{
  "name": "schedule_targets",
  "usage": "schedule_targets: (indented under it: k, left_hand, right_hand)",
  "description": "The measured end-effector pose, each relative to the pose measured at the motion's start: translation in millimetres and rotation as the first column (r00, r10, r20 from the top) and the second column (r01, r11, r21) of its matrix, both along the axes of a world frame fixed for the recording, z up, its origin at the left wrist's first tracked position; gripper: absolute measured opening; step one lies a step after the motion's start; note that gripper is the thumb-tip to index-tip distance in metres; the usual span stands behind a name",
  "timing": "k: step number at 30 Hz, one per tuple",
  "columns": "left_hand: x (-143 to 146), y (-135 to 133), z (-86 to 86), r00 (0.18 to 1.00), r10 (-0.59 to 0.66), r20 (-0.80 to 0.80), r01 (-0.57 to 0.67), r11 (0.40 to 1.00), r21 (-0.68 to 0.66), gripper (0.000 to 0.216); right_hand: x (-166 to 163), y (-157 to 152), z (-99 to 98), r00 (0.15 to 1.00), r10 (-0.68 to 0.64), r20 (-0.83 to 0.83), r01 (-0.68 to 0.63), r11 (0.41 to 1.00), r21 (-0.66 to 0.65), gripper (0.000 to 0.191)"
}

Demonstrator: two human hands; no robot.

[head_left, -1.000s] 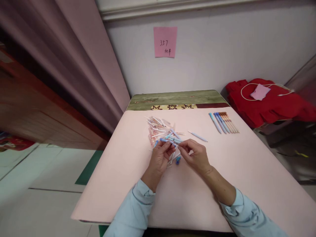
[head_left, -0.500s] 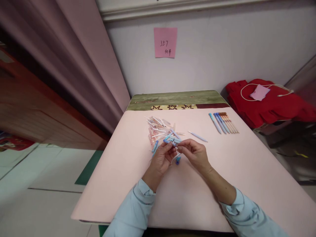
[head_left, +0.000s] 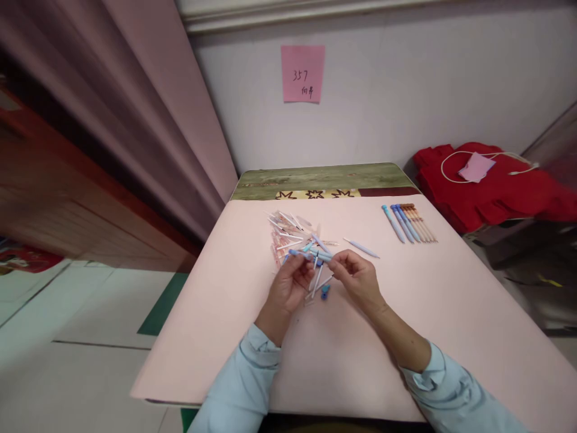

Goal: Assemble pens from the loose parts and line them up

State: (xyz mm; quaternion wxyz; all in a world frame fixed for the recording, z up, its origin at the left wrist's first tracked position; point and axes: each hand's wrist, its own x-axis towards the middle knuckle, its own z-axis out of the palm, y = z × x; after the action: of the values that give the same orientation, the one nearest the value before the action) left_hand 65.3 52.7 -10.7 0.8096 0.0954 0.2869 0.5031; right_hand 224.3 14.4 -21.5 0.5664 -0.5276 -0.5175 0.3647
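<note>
My left hand (head_left: 291, 285) pinches a blue pen part (head_left: 297, 253) between thumb and fingers, just over the near side of a pile of loose pen parts (head_left: 286, 231). Facing it, my right hand (head_left: 358, 278) has thumb and forefinger closed at the end of a light blue pen barrel (head_left: 321, 255). White refills (head_left: 317, 281) lie on the table between the hands. Close below them is a small blue and teal piece (head_left: 325, 292). A pale blue pen (head_left: 362, 247) rests alone beyond my right hand.
Finished-looking pens (head_left: 408, 224) lie in a row at the right, some blue, some beige with brown tops. The pink tabletop (head_left: 351, 367) meets a wall with a pink note (head_left: 303, 74). Red cloth (head_left: 496, 198) with a white cable sits beyond the right edge.
My left hand has shifted a little left, away from my right hand. The blue part in it has turned flatter, and more white refills show between the hands.
</note>
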Motion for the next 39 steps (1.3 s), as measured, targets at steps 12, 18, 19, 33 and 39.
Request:
schedule_targets:
  k: [12, 18, 19, 33, 39]
  left_hand:
    - [0.9, 0.7, 2.2, 0.998, 0.051, 0.030, -0.047, 0.992, -0.120, 0.015]
    - [2.8, -2.6, 0.2, 1.000, 0.003, 0.022, -0.002, 0.998, -0.066, 0.009]
    - [2.9, -2.9, 0.7, 1.000, -0.001, 0.022, 0.003, 0.998, -0.063, 0.011]
    - [-21.4, 15.4, 0.7, 0.982, 0.189, 0.022, -0.189, 0.982, -0.030, 0.012]
    - [-19.6, 12.8, -3.7, 0.983, 0.179, 0.031, -0.178, 0.984, -0.018, 0.008]
  right_hand:
    - [-0.2, -2.3, -4.0, 0.922, 0.000, 0.387, -0.042, 0.994, 0.100, 0.013]
    - [-3.2, -6.3, 1.5, 0.931, -0.070, 0.357, -0.010, 0.976, 0.217, 0.011]
    - [-3.3, -6.8, 2.0, 0.930, -0.087, 0.356, -0.003, 0.970, 0.245, 0.010]
    - [-0.5, -7.3, -0.2, 0.510, 0.212, 0.834, -0.555, 0.821, 0.131, 0.019]
    - [-9.2, -9.2, -2.3, 0.323, 0.277, 0.905, -0.539, 0.840, -0.064, 0.013]
